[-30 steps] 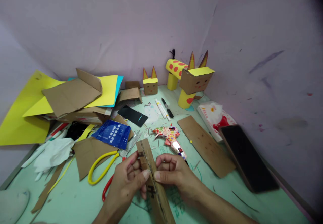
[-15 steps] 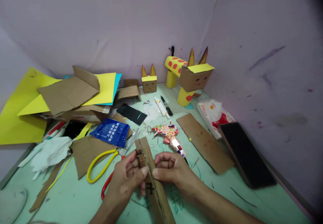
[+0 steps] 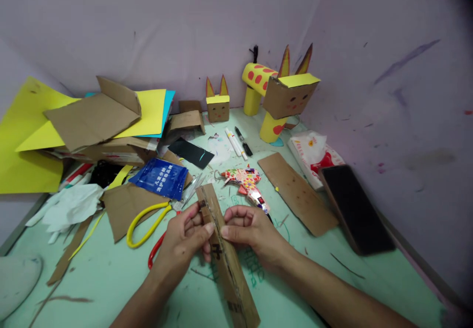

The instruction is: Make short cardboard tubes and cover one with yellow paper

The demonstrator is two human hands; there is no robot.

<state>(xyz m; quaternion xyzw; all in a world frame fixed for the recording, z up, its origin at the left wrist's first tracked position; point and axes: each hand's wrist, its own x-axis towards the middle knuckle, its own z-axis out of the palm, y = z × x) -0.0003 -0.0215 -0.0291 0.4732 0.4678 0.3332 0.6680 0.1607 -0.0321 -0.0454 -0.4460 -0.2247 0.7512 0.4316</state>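
Observation:
A long folded brown cardboard strip (image 3: 225, 259) stands on edge near the front of the green table (image 3: 111, 288). My left hand (image 3: 183, 242) pinches it from the left, thumb on its top edge. My right hand (image 3: 251, 232) grips it from the right, fingers curled. Both hands press the strip at the same spot near its far end. Scissors with a yellow and a red handle (image 3: 148, 227) lie just left of my left hand. A patterned glue gun (image 3: 246, 182) lies just beyond my right hand.
A flat cardboard piece (image 3: 295, 192), a dark phone (image 3: 354, 207) and a tissue pack (image 3: 312, 158) lie at the right. Cardboard animals (image 3: 284, 96) (image 3: 218, 106) stand by the back wall. Yellow paper and cardboard sheets (image 3: 96, 116), a blue packet (image 3: 160, 178) and markers (image 3: 236, 143) crowd the left and middle.
Both hands keep their grip on the strip. The view has tilted up a little, so everything sits slightly higher in the picture.

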